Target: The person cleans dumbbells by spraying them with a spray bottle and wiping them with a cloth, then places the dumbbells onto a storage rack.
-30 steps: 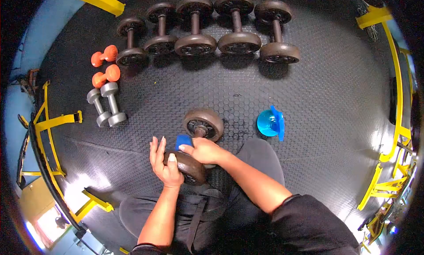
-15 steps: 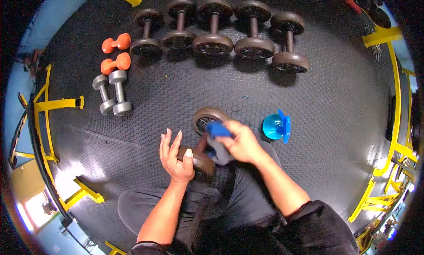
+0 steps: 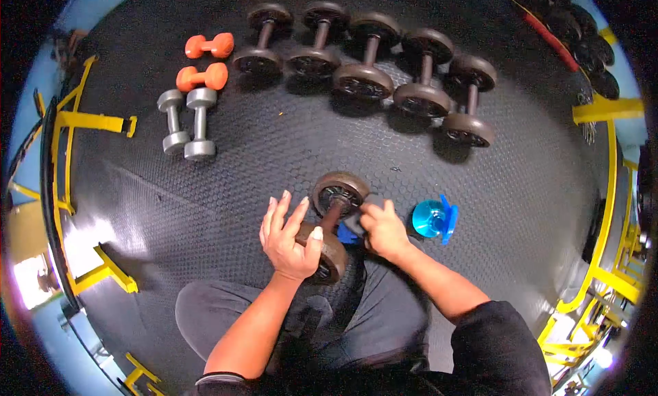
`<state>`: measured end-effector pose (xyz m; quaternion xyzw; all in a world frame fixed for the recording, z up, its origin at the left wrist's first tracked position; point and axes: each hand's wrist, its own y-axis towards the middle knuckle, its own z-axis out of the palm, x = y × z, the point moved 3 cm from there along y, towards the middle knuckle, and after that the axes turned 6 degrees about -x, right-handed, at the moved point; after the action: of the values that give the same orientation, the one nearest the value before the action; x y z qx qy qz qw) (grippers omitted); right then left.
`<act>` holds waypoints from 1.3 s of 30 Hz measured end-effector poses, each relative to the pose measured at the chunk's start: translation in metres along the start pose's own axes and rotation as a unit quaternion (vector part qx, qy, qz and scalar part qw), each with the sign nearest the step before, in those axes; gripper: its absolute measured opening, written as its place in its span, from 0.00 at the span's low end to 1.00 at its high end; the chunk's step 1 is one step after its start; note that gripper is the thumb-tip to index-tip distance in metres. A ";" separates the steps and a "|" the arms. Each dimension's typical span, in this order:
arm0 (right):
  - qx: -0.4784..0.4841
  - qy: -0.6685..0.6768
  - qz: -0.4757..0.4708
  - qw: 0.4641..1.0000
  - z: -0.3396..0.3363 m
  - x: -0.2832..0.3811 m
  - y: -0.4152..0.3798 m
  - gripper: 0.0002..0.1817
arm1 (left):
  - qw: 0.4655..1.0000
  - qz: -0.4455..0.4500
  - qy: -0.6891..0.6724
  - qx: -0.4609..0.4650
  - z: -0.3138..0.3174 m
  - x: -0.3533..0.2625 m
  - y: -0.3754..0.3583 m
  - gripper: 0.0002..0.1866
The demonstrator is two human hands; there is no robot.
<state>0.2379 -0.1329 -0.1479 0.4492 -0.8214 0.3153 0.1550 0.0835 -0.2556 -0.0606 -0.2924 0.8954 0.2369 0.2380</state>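
Observation:
A brown dumbbell (image 3: 335,214) with round ends lies on the floor before my crossed legs. My left hand (image 3: 291,242) holds its near end, the thumb over the rim and the fingers stretched along the side. On the other side, my right hand (image 3: 385,230) grips a grey and blue cloth (image 3: 347,233) against the dumbbell, beside the handle. Part of the cloth is hidden behind the handle and my fingers. To the right of my right hand is a bottle of blue liquid (image 3: 428,218) with a blue top.
Several brown dumbbells (image 3: 363,81) form a row at the back. Two orange dumbbells (image 3: 203,77) and two grey dumbbells (image 3: 199,124) lie at the left. Yellow metal frames (image 3: 610,190) stand along both sides of the black rubber floor (image 3: 247,163).
My right hand and the cloth have moved down along the dumbbell's right side. The view has shifted and turned slightly. My left hand stays on the near end.

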 end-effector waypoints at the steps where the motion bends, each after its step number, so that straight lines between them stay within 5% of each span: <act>1: -0.109 0.013 -0.051 0.993 -0.010 0.007 0.007 0.22 | 1.000 -0.001 0.004 0.000 -0.001 -0.002 0.001 0.25; 2: -0.217 0.026 -0.101 0.971 -0.020 0.013 0.013 0.24 | 1.000 -0.002 0.006 0.000 -0.001 -0.004 0.001 0.25; 4: -0.221 -0.075 -0.183 0.955 -0.024 0.029 0.039 0.27 | 1.000 0.002 0.004 -0.004 0.000 -0.005 -0.001 0.25; 10: -0.096 -0.146 -0.246 0.953 -0.003 0.012 0.027 0.26 | 0.999 -0.030 -0.012 -0.022 0.001 0.003 0.004 0.23; 12: -0.175 -0.202 -0.187 0.945 0.034 -0.005 -0.008 0.26 | 0.998 -0.052 -0.023 -0.031 0.002 0.003 0.008 0.21; 15: -0.076 -0.195 -0.151 0.966 0.061 0.013 -0.007 0.18 | 0.998 -0.057 -0.019 -0.033 0.003 -0.004 0.012 0.19; 16: -0.068 -0.047 -0.082 0.993 0.110 -0.004 0.007 0.16 | 0.998 -0.050 -0.018 -0.023 0.006 -0.007 0.014 0.19; 17: 0.030 -0.235 -0.141 0.961 0.110 0.021 0.018 0.17 | 0.998 -0.048 -0.019 -0.022 0.007 -0.009 0.014 0.17; 18: -0.048 -0.280 -0.175 0.943 0.126 0.023 0.022 0.18 | 0.999 -0.038 -0.022 -0.018 0.008 -0.009 0.014 0.17; 20: -0.188 -0.173 -0.281 0.925 0.128 0.035 0.034 0.18 | 0.999 -0.044 -0.024 -0.018 0.010 -0.007 0.013 0.17; 22: -0.295 -0.258 -0.263 0.882 0.135 0.037 0.045 0.16 | 0.998 -0.045 -0.027 -0.022 0.010 -0.004 0.015 0.16; 23: -0.175 -0.010 -0.223 0.959 0.143 0.028 0.040 0.13 | 0.999 -0.038 -0.026 -0.026 0.008 -0.002 0.013 0.16; 24: -0.033 0.213 -0.075 0.974 0.101 0.027 0.031 0.13 | 0.999 -0.034 -0.023 -0.029 0.007 -0.001 0.010 0.16; 26: 0.019 0.012 -0.092 0.995 0.028 0.030 0.008 0.16 | 0.999 -0.031 -0.020 -0.030 0.001 0.002 0.007 0.16; 28: -0.083 0.014 -0.129 0.988 -0.024 -0.001 0.006 0.16 | 0.999 -0.023 -0.033 -0.023 -0.001 0.004 0.001 0.17; 30: -0.245 0.217 -0.093 0.940 -0.088 0.011 0.020 0.17 | 0.998 -0.024 -0.039 -0.036 -0.003 0.005 -0.006 0.18; 32: -0.288 0.224 -0.199 0.910 -0.096 0.028 0.053 0.17 | 0.999 -0.006 -0.043 -0.027 -0.005 0.005 -0.008 0.18; 34: -0.183 0.203 -0.285 0.919 -0.054 0.039 0.095 0.17 | 0.999 0.004 -0.033 -0.034 -0.004 0.001 -0.008 0.17; 35: 0.030 0.093 -0.298 0.950 -0.023 0.045 0.110 0.14 | 0.999 0.002 -0.034 -0.032 -0.003 0.000 -0.007 0.17; 36: 0.192 -0.176 -0.336 0.905 -0.009 0.066 0.107 0.14 | 0.999 -0.002 -0.034 -0.027 -0.002 0.000 -0.006 0.17; 39: 0.283 -0.271 -0.325 0.861 0.005 0.079 0.133 0.16 | 0.999 -0.021 -0.022 -0.027 -0.003 -0.002 -0.006 0.17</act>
<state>0.0836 -0.1340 -0.1592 0.7828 -0.5139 0.3319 -0.1139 0.0878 -0.2603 -0.0586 -0.3126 0.8765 0.2627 0.2548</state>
